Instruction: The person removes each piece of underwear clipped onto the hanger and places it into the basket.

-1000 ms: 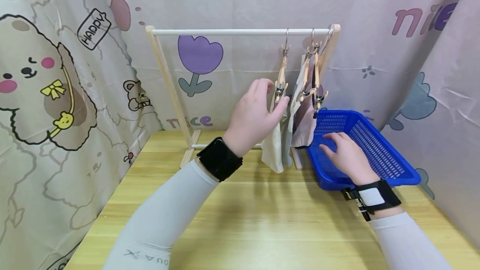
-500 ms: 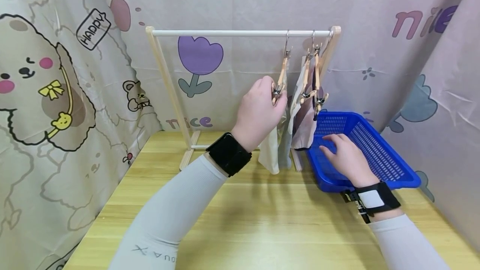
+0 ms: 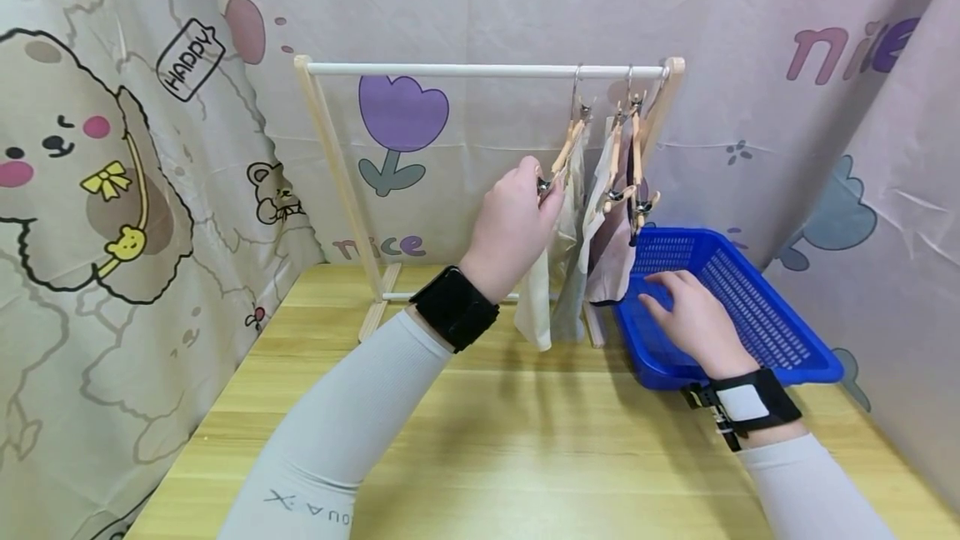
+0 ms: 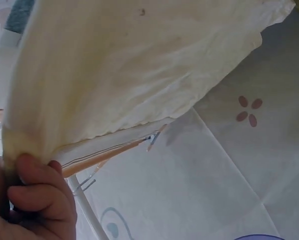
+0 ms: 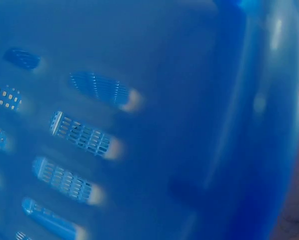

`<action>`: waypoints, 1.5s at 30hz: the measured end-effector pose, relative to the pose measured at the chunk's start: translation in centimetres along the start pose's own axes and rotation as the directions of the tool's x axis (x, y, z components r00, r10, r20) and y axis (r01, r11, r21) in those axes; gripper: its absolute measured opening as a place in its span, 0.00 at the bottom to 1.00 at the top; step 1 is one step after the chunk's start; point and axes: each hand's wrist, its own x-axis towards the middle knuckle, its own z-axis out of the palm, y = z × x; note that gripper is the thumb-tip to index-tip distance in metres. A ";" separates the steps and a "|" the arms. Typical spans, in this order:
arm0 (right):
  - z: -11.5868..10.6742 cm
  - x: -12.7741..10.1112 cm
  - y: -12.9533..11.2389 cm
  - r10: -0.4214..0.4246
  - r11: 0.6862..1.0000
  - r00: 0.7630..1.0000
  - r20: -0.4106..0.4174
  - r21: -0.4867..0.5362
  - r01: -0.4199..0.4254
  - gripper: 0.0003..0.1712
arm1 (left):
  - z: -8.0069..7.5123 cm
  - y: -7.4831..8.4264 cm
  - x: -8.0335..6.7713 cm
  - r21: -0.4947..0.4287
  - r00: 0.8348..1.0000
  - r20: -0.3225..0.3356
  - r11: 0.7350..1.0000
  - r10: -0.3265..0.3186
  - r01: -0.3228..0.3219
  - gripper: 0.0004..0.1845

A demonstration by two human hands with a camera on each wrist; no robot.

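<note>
My left hand [image 3: 512, 219] pinches the metal clip [image 3: 543, 186] at the near end of a wooden clip hanger [image 3: 567, 148]. A cream cloth garment [image 3: 533, 307] hangs from that hanger, and its kind cannot be told. In the left wrist view, the curled fingers [image 4: 42, 185] are at the corner of the cream cloth [image 4: 134, 65]. The hanger's hook is over the white rail [image 3: 450, 70]. My right hand [image 3: 693, 315] is held with loosely bent fingers over the near side of the blue basket [image 3: 750, 282], holding nothing. The basket's wall [image 5: 154, 165] fills the right wrist view.
More clip hangers [image 3: 615, 157] with a pale cloth and a pink garment [image 3: 611, 265] hang at the rail's right end. The rack's wooden legs [image 3: 341, 173] stand on the wood-grain table [image 3: 480, 440]. A printed curtain [image 3: 487, 15] closes off the back and sides.
My left hand has closed on the near clip and drawn it slightly left, so the hanger now slants and the cream garment has swung left. The right hand has stayed almost still.
</note>
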 end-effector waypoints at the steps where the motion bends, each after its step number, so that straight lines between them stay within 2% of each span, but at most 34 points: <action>1: 0.0 0.0 0.0 -0.001 1.000 1.000 0.000 0.000 0.001 0.19 | 0.0 -0.1 0.0 -0.008 1.000 0.001 1.000 -0.002 0.002 0.12; 12: 0.2 0.3 0.1 -0.017 1.000 1.000 -0.021 -0.001 0.017 0.19 | -0.7 -1.3 0.2 -0.074 0.999 -0.032 0.997 0.021 -0.024 0.11; 18: 0.2 0.4 0.0 -0.022 1.000 0.999 -0.029 -0.003 0.022 0.19 | -1.7 -1.5 0.0 -0.083 0.996 -0.081 0.995 0.040 -0.047 0.10; 23: 0.3 0.4 -0.1 -0.032 0.999 0.999 -0.036 -0.001 0.032 0.19 | -2.5 -1.5 -0.3 -0.092 0.995 -0.096 0.995 0.034 -0.043 0.11; 36: 0.3 0.3 -0.7 -0.044 0.999 0.997 -0.057 0.006 0.044 0.20 | -3.4 -1.9 -2.3 -0.106 0.989 -0.141 0.992 0.045 -0.061 0.11; 45: 0.5 0.1 -0.9 -0.055 0.998 0.997 -0.060 0.011 0.055 0.20 | -3.7 -2.4 -4.0 -0.091 0.971 -0.221 0.990 0.088 -0.111 0.11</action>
